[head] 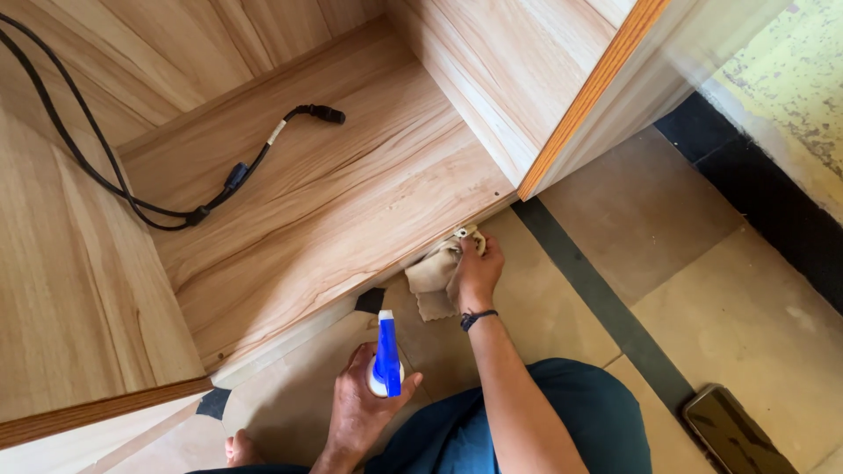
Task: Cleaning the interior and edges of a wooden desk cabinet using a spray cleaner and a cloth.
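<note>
My right hand [476, 274] presses a beige cloth [432, 276] against the floor at the front bottom edge of a wooden cabinet [351, 202]. A dark band sits on that wrist. My left hand [362, 405] grips a spray bottle with a blue trigger head [386, 353], held upright just in front of the cabinet's base. My knee in dark teal trousers [562, 412] lies below the right arm.
A black cable with a plug [219, 180] lies on the cabinet's bottom shelf. A dark phone [733, 432] rests on the tiled floor at the lower right. A dark floor strip [606, 303] runs diagonally. A flaking yellow wall [790, 79] stands at the right.
</note>
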